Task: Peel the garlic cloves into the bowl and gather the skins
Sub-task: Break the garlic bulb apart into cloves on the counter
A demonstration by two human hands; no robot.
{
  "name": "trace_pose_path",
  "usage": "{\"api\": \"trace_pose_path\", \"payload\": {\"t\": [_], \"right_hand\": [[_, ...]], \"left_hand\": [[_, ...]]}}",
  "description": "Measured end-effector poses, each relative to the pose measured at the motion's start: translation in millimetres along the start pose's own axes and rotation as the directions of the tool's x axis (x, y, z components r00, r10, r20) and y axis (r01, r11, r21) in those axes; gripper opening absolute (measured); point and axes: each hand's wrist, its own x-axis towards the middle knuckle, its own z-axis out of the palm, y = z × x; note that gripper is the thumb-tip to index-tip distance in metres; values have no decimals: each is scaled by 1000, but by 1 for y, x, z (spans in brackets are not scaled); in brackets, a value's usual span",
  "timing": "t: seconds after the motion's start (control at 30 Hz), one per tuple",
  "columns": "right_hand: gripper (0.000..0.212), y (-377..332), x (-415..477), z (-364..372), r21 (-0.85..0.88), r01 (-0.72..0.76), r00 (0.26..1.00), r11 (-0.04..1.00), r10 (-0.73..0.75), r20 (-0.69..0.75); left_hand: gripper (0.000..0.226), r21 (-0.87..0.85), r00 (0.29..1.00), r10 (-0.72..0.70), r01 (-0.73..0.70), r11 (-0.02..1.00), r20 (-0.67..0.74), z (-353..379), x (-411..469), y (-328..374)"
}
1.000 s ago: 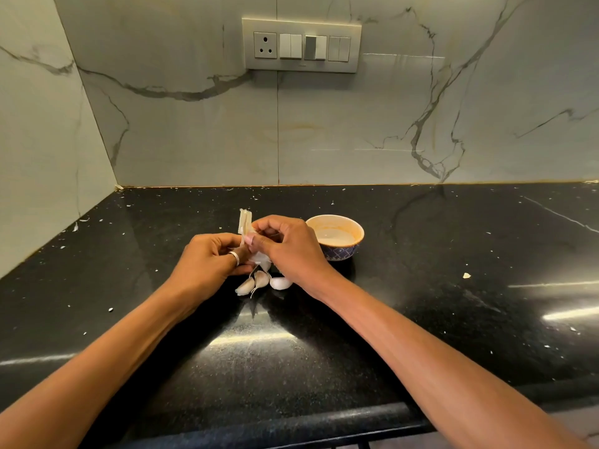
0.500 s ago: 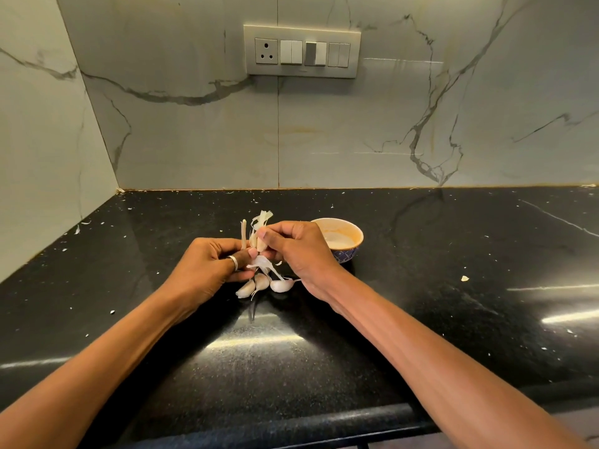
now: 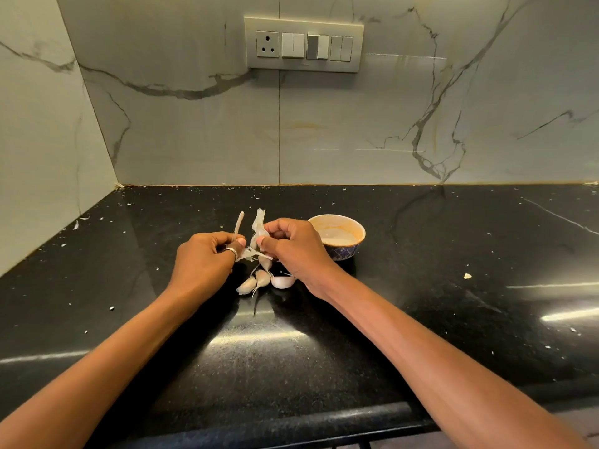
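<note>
Head view: loose cloves on countertop, bowl nearby, switchboard above

Wide bare surface stretches right of the bowl and along the near edge between the forearms. The bowl stands just beside the right hand, closing that side. Loose cloves lie under the narrow gap between it and the left hand, which pinches a garlic stalk while the right grips a peeling clove. The back wall and left wall shut the corner.
</note>
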Motion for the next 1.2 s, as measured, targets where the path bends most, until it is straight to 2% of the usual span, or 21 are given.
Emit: {"api": "trace_pose_path", "payload": {"t": [0.13, 0.33, 0.57, 0.83, 0.9, 0.97, 1.03, 1.1, 1.2], "right_hand": [[10, -3, -2, -1, 1, -11, 1000, 1000, 11, 8], [14, -4, -2, -2, -28, -15, 1000, 1000, 15, 9], [13, -4, -2, -4, -30, -16, 1000, 999, 16, 4], [16, -4, 0, -7, 24, -24, 999, 999, 23, 31], [17, -3, 0, -7, 60, -33, 998, 998, 30, 47], [17, -3, 2, -7, 86, -37, 998, 996, 32, 57], [16, -2, 2, -7, 116, -37, 997, 993, 30, 64], [15, -2, 2, -6, 165, -41, 996, 985, 27, 84], [16, -4, 1, -7, 231, -56, 990, 971, 24, 136]], "left_hand": [[16, 138, 997, 15, -5, 990, -71, -1, 5, -5], [20, 348, 995, 59, -29, 937, -75, 0, 11, -11], [32, 347, 979, 14, 59, 936, -204, -7, 14, -14], [43, 338, 964, 7, 87, 937, -267, -12, 12, -8], [49, 403, 949, 86, 46, 914, -302, -13, 7, -4], [44, 444, 924, 217, -59, 894, -315, -13, 2, 0], [34, 369, 911, 305, -191, 909, -278, -11, 0, 4], [29, 233, 926, 318, -269, 934, -205, -7, -1, 7], [32, 9, 969, 241, -241, 971, -59, -1, -3, 10]]}}
